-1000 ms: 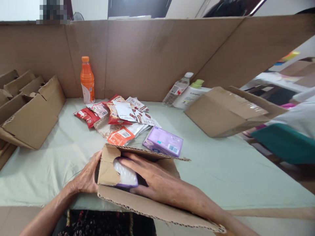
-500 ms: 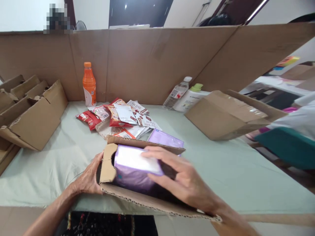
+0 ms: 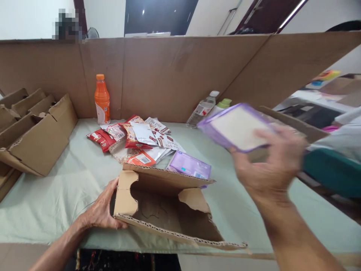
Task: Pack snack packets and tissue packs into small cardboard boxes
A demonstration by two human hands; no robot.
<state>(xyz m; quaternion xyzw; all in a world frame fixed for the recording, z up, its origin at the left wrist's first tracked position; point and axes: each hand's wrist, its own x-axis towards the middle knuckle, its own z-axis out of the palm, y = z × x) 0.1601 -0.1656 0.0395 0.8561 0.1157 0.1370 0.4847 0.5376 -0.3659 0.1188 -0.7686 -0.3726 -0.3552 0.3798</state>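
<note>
At the near edge of the table, my left hand (image 3: 103, 209) grips the left end of an open cardboard box (image 3: 166, 235), its thumb and fingers around the end wall. No contents show inside the box. Up to the right, my right hand (image 3: 270, 162) holds a purple-and-white tissue pack (image 3: 237, 126) tilted in the air, slightly blurred. Just behind the box lies a second purple pack (image 3: 190, 164), partly hidden by the box's back flap.
Snack packets and sachets (image 3: 141, 133) lie piled mid-table. An orange drink bottle (image 3: 102, 99), a leaning clear bottle (image 3: 203, 109) and a green-capped bottle (image 3: 224, 103) stand by the cardboard screen (image 3: 180, 75). Divided cardboard boxes (image 3: 42, 139) sit left; another box (image 3: 287, 124) is right, partly hidden.
My right hand has lifted the tissue pack out of the box and carried it up and to the right. The left hand stays on the box, whose inside now shows.
</note>
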